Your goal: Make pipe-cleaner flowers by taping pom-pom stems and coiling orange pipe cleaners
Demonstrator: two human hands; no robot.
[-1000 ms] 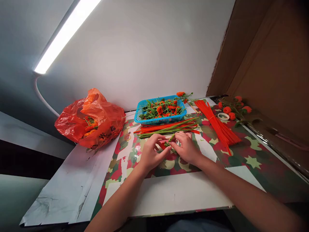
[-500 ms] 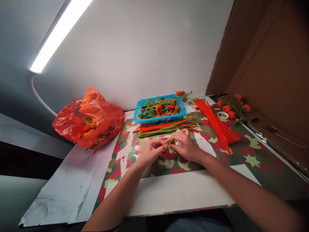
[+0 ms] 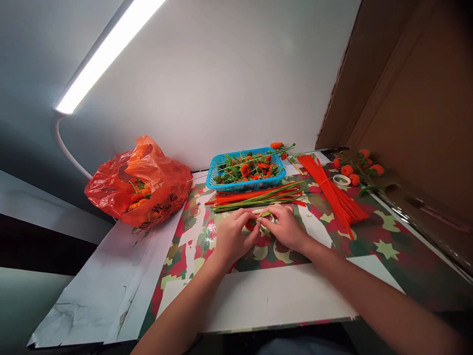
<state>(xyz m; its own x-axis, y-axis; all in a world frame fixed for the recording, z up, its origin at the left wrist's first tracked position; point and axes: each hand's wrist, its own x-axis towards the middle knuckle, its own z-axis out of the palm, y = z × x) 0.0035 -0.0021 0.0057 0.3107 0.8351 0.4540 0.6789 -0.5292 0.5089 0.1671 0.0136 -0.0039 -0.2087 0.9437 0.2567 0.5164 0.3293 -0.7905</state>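
My left hand point(image 3: 236, 233) and my right hand point(image 3: 285, 226) meet over the patterned table cover, fingertips closed on a small green fuzzy piece point(image 3: 265, 214). An orange-red bit shows beneath the left fingers; its link to the green piece is unclear. Just beyond my hands lie green fuzzy stems point(image 3: 254, 198) on top of red fuzzy stems point(image 3: 236, 197). Behind them stands a blue basket point(image 3: 246, 185) full of orange flowers with green stems point(image 3: 245, 170).
A red plastic bag point(image 3: 170, 180) with orange flowers stands at left. To the right lie a red stem bundle point(image 3: 334, 197), a tape roll point(image 3: 341, 180) and more orange flowers point(image 3: 347, 170). Cardboard point(image 3: 414, 98) rises at right; a lamp point(image 3: 111, 54) hangs upper left.
My left hand has turned and its fingers now arch over the piece. The green piece lies flatter between my fingertips. The whole view has shifted slightly.
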